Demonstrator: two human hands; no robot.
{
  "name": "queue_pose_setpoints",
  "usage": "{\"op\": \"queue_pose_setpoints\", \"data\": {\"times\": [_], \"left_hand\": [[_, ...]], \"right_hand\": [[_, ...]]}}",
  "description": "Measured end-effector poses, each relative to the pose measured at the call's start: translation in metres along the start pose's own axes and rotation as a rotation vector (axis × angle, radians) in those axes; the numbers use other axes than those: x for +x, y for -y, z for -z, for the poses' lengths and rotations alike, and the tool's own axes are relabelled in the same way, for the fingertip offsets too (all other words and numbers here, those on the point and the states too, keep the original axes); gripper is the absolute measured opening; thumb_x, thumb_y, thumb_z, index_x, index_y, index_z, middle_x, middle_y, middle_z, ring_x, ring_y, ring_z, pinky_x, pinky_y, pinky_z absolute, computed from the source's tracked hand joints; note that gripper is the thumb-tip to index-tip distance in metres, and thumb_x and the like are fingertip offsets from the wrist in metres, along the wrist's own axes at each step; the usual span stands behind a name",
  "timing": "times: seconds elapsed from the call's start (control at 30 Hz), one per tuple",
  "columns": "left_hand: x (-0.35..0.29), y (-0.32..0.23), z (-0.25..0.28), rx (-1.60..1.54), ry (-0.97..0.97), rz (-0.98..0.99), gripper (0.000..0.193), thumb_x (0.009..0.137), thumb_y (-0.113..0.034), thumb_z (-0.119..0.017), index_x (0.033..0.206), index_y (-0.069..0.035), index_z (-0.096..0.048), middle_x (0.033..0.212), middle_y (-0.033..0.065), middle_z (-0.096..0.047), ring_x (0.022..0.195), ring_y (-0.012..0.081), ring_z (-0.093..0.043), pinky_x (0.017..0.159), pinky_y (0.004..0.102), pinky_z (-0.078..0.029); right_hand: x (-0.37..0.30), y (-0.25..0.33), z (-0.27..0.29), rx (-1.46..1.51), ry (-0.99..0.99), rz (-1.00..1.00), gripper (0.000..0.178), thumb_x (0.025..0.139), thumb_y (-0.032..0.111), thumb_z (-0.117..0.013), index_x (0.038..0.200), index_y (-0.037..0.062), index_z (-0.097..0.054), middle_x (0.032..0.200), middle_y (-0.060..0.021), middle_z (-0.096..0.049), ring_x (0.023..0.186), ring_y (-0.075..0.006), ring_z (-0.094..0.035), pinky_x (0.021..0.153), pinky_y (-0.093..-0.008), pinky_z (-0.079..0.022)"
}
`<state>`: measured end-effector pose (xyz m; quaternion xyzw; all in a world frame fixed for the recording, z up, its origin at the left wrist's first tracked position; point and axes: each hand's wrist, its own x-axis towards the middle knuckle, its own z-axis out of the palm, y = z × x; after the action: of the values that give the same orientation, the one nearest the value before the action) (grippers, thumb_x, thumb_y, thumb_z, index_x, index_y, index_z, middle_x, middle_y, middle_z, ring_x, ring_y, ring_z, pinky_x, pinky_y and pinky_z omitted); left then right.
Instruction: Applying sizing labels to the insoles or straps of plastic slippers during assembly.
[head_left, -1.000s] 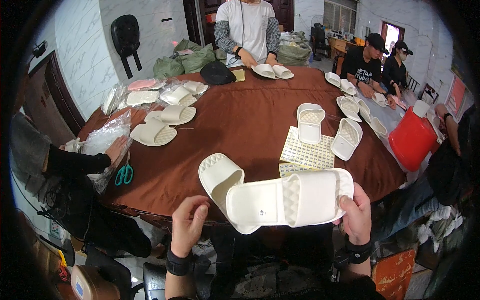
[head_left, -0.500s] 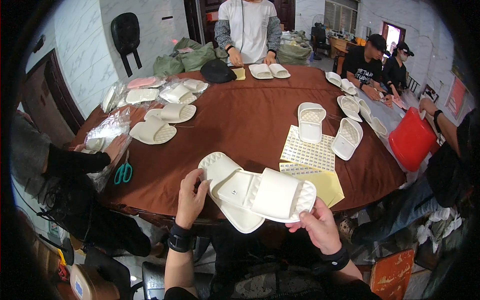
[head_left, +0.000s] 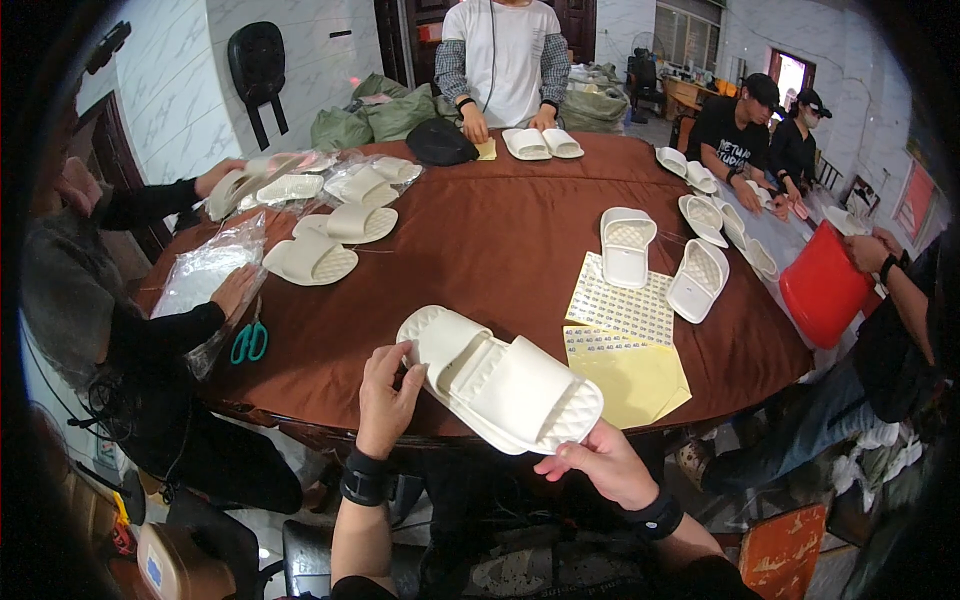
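Two cream slippers are held before me over the table's near edge, one lying over the other. My left hand (head_left: 390, 398) pinches the side of the lower slipper (head_left: 432, 335), which is mostly covered. The upper slipper (head_left: 522, 388) slants down to the right, its padded end at my right hand (head_left: 603, 465). My right thumb rests at that end, with the fingers beneath it. Right of them lie a sheet of small printed stickers (head_left: 622, 302) and a yellow backing sheet (head_left: 635, 390). Another pair, a slipper (head_left: 627, 245) and its mate (head_left: 697, 282), lies beside and partly on the stickers.
A brown cloth covers the table (head_left: 480, 240). On the left are teal-handled scissors (head_left: 250, 342), a clear plastic bag (head_left: 210, 265) under a co-worker's hand, and several slippers. Across stands a person with a slipper pair (head_left: 542, 144). At right, a person holds a red tub (head_left: 825, 285).
My right hand has brought its slipper left and down over the other, covering the insole's small sticker. At left, a co-worker has reached to the bagged slippers and lifted one.
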<state>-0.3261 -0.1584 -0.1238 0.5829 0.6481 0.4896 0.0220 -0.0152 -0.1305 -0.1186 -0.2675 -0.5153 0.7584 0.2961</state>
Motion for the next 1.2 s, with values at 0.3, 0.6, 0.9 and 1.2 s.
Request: {"op": "queue_pose_setpoints", "data": {"times": [0.3,0.6,0.9,1.2], "left_hand": [[-0.003,-0.004,0.001,0.006,-0.007,0.01,0.035,0.088,-0.011,-0.067,0.121,0.002,-0.062,0.115,0.0167,-0.064,0.103,0.0332,-0.06,0.09,0.0387,-0.049],[-0.003,-0.003,0.001,0.045,-0.02,-0.085,0.035,0.088,-0.01,-0.065,0.121,0.001,-0.063,0.122,0.0176,-0.063,0.108,0.0354,-0.059,0.094,0.0403,-0.048],[-0.003,-0.002,0.001,0.021,0.007,-0.075,0.033,0.089,-0.009,-0.063,0.12,-0.001,-0.064,0.125,0.0175,-0.063,0.112,0.0363,-0.058,0.097,0.0413,-0.047],[-0.002,-0.005,-0.001,-0.004,-0.004,-0.04,0.033,0.088,-0.008,-0.064,0.12,-0.002,-0.064,0.126,0.0173,-0.062,0.113,0.036,-0.058,0.097,0.0414,-0.047]], "right_hand": [[0.015,-0.003,-0.006,-0.089,0.014,-0.052,0.031,0.102,0.017,-0.052,0.126,-0.0031,-0.052,0.103,-0.0176,-0.07,0.082,-0.0226,-0.072,0.07,-0.031,-0.058],[0.022,-0.009,-0.005,-0.137,0.034,-0.083,0.029,0.103,0.022,-0.053,0.118,-0.0022,-0.055,0.088,-0.0145,-0.071,0.074,-0.0202,-0.071,0.064,-0.0287,-0.056],[0.026,-0.007,-0.005,-0.089,0.033,-0.085,0.028,0.103,0.023,-0.054,0.115,-0.0022,-0.057,0.082,-0.012,-0.07,0.068,-0.0155,-0.069,0.061,-0.0257,-0.056],[0.026,-0.013,-0.005,-0.091,0.013,-0.103,0.025,0.104,0.023,-0.053,0.103,-0.0019,-0.059,0.079,-0.0137,-0.07,0.067,-0.0186,-0.07,0.062,-0.0284,-0.057]]}}
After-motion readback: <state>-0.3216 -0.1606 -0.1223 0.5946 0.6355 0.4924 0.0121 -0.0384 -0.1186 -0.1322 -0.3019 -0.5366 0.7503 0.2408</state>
